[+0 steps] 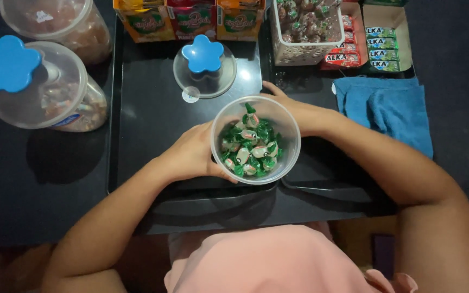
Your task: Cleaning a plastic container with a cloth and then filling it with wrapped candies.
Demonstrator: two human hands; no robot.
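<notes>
Seen from above, at centre, the left hand point(191, 154) and the right hand point(294, 111) clasp opposite sides of an open clear plastic jar point(255, 140) of green-wrapped candies point(251, 152), steadied over a black tray point(147, 108). At twelve o'clock lies its clear lid with a blue flower-shaped knob point(204, 65); the right fingers hide behind the jar, and a white basket point(305, 32) beyond is cut off.
</notes>
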